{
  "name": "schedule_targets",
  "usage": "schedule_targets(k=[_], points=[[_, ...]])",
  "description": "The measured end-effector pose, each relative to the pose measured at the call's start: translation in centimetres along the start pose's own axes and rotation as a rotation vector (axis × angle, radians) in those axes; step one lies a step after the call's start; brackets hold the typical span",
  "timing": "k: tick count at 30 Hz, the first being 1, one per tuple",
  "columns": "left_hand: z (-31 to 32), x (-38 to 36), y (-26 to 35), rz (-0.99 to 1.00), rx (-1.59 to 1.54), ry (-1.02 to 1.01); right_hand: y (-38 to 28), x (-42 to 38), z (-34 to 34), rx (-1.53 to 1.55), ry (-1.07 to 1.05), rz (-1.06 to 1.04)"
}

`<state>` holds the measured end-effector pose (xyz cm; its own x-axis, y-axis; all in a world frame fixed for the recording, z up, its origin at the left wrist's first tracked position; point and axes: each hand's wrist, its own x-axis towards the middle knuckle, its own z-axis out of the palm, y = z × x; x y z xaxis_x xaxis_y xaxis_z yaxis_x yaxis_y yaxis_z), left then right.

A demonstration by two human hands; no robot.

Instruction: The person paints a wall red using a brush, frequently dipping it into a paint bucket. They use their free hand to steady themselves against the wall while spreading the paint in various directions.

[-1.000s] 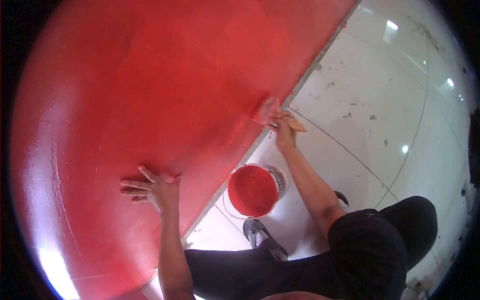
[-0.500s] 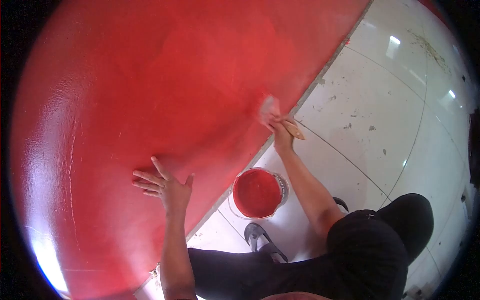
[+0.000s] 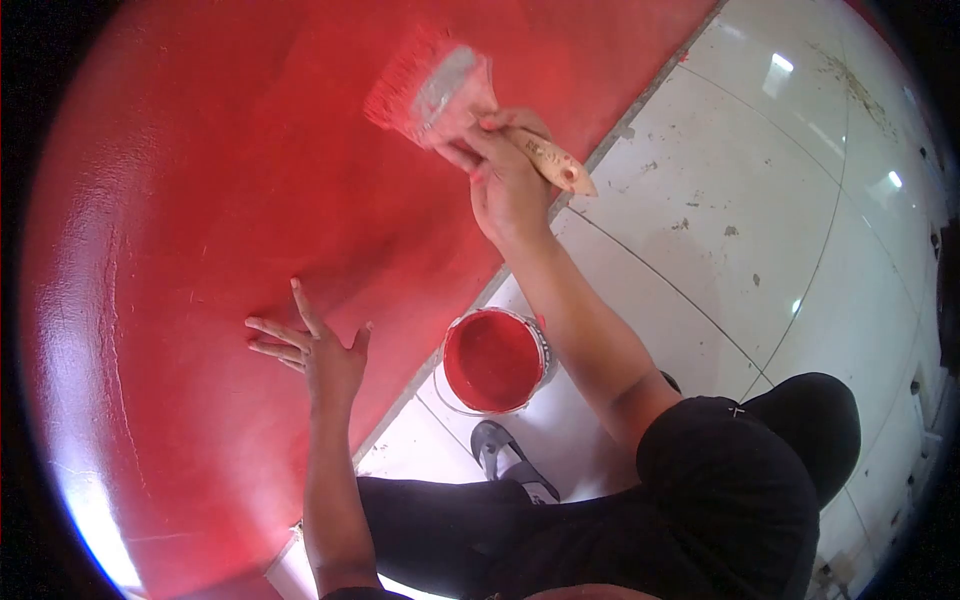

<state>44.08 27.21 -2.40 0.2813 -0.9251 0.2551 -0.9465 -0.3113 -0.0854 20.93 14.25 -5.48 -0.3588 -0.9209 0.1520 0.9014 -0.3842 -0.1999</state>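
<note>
A wide paintbrush (image 3: 545,155) with a pale wooden handle, a grey ferrule and red-coated bristles is gripped in my right hand (image 3: 512,180). Its bristles point up and left over the red surface (image 3: 200,300), overlapping it in this view. Spots of red paint mark the handle and some fingers. Lower on the left, my left hand (image 3: 325,355) rests on the same red surface with its fingers spread, holding nothing. Between my two arms stands a bucket (image 3: 545,360) with red paint (image 3: 492,360) inside and a thin wire handle hanging at its left.
Pale glossy floor tiles (image 3: 690,240), spotted with stains, meet the red surface along a grey edge strip (image 3: 590,185). My shoe (image 3: 492,440) is just below the bucket. Dark debris lies along the far right side.
My right hand has carried the paintbrush up and left, away from the edge strip and closer to the camera. The left hand stays spread; the whole view has shifted slightly.
</note>
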Motion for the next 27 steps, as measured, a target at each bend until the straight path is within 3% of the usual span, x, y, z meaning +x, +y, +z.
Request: schedule_targets(k=[1,2,10,11,13,15,17,19,21,23,25,26,27], points=[[0.1,-0.1,-0.1,0.011,-0.005,0.019,0.1,0.4,0.2,0.068,-0.153,-0.062],[0.0,-0.2,-0.2,0.009,0.002,0.013,0.6,0.5,-0.8,0.070,-0.146,-0.056],[-0.2,-0.2,0.0,0.034,-0.043,0.006,5.2,-3.8,-23.0,-0.369,0.279,0.102],[0.0,-0.3,-0.1,0.036,-0.047,0.000,4.9,-4.5,-24.8,-0.374,0.282,0.101],[0.4,-0.2,-0.5,0.091,0.011,0.093,4.1,-5.4,-27.0,-0.545,0.607,0.170],[0.0,-0.5,-0.2,0.096,0.011,0.078,3.7,-6.2,-27.6,-0.577,0.622,0.200],[-0.8,-1.0,-0.1,0.095,0.015,0.058,4.4,-6.4,-27.6,-0.612,0.638,0.239],[-1.2,-2.4,-0.8,0.158,-0.091,-0.062,6.9,-5.4,-25.8,-0.444,0.640,0.187],[-1.3,-3.8,-1.5,0.144,-0.180,-0.157,6.7,-4.4,-18.5,-0.387,0.611,0.129],[-1.3,-5.2,-2.4,0.126,-0.266,-0.252,5.4,-4.0,-14.5,-0.259,0.275,0.080],[-1.2,-5.8,-3.3,0.153,-0.153,-0.280,2.2,-3.8,-7.4,-0.151,0.062,-0.011],[-1.0,-5.8,-3.7,0.145,-0.154,-0.287,1.6,-3.2,-6.0,-0.155,0.064,-0.002],[-0.8,-5.8,-3.9,0.092,-0.203,-0.289,1.1,-2.4,-5.1,-0.361,-0.149,-0.207]])
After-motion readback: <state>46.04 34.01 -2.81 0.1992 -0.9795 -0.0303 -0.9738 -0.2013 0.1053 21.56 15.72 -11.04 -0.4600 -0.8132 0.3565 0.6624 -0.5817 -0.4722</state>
